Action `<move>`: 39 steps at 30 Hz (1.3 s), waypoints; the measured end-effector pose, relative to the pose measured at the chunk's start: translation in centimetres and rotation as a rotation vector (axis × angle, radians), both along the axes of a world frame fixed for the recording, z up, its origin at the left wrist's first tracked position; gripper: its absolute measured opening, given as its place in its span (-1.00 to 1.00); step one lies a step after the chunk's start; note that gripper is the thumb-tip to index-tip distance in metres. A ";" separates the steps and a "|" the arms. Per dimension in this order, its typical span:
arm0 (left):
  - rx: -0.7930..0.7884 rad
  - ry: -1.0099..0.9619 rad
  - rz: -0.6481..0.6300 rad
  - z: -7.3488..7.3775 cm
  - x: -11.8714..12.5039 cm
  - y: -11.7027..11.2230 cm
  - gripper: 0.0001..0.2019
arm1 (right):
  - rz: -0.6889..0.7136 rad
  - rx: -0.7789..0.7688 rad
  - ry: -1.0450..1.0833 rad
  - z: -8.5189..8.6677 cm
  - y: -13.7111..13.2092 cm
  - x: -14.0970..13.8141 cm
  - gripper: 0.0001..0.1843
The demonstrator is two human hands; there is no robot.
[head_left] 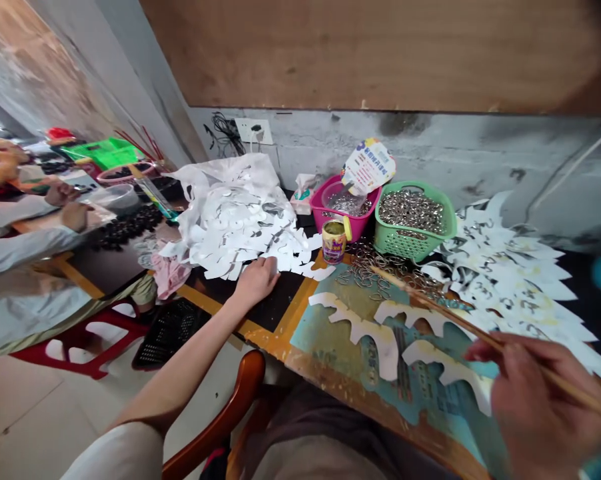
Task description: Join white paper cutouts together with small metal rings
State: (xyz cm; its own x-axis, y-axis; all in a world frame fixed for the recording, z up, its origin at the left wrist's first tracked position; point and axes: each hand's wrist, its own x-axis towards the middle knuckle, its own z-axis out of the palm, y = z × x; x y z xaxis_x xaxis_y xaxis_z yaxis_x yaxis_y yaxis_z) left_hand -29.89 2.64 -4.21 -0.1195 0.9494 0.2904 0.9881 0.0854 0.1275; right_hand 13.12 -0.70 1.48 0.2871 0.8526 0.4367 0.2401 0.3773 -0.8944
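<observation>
My left hand (pixel 256 283) rests at the near edge of a heap of white cut-out pieces (pixel 240 227). Its fingers are bent together, and what they grip, if anything, is hidden. My right hand (pixel 540 400), somewhat blurred, is closed around a long thin wooden stick (pixel 430 303) that slants up and left over the board. Below the stick lie separate scalloped white pieces with yellowish upper edges: a left one (pixel 365 330), an upper one (pixel 413 315) and a right one (pixel 448 363). They lie on a stained blue-green board (pixel 325 343).
An open small jar (pixel 334 243) stands before a pink basket (pixel 348 217) and a green basket (pixel 415 227) of metal rings. Loose rings (pixel 370 270) lie in front. More white pieces (pixel 515 273) overlap at right. At left, another person's hands (pixel 73 207) work beside black parts.
</observation>
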 end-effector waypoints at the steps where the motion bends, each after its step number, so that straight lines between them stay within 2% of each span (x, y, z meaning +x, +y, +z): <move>1: 0.001 -0.009 -0.004 -0.3 0.0 0.4 -0.64 | 0.040 0.037 0.043 1.2 0.8 -1.5 -0.92; 3: 0.015 -0.036 -0.027 -0.2 -0.2 0.8 -0.65 | 0.122 0.170 0.035 3.8 2.7 -4.2 -0.90; 5: 0.046 -0.076 -0.049 0.5 -0.4 0.7 -0.65 | 0.221 0.313 -0.025 6.2 4.9 -6.3 -0.89; 7: 0.101 -0.115 -0.027 1.7 -0.5 0.3 -0.65 | 0.304 0.360 -0.161 8.2 7.4 -8.5 -0.83; 9: 0.185 -0.195 0.025 3.1 -0.2 -0.3 -0.61 | 0.322 0.378 -0.367 9.5 10.3 -10.9 -0.73; 12: 0.338 -0.520 0.042 5.1 0.8 -1.3 -0.66 | 0.342 0.354 -0.608 9.8 14.5 -14.8 -0.64; 14: 0.384 -0.755 0.023 6.1 1.9 -2.1 -0.69 | 0.351 0.302 -0.735 9.0 16.9 -17.1 -0.65; 17: 0.344 -0.971 0.016 6.7 3.8 -3.6 -0.67 | 0.448 0.212 -0.751 7.2 19.3 -18.9 -0.63; 21: 0.200 -1.133 -0.052 5.7 6.1 -5.6 -0.60 | 0.483 0.161 -0.480 6.1 20.0 -18.0 -0.65; 24: 0.074 -1.188 -0.128 4.2 7.3 -6.4 -0.60 | 0.442 0.193 -0.216 6.6 19.1 -15.9 -0.66; 27: -0.018 -1.203 -0.173 2.5 8.1 -6.9 -0.59 | 0.380 0.209 -0.042 7.3 17.9 -13.5 -0.64; 30: -0.094 -1.227 -0.190 0.9 8.4 -7.2 -0.55 | 0.361 0.150 0.117 7.1 17.1 -11.3 -0.72; 35: -0.202 -1.171 -0.108 -1.5 8.5 -8.1 -0.46 | 0.316 0.029 0.334 5.0 15.4 -8.2 -0.77; 39: -0.231 -1.110 -0.077 -2.0 8.5 -8.7 -0.38 | 0.424 -0.069 0.381 3.0 12.4 -5.9 -0.77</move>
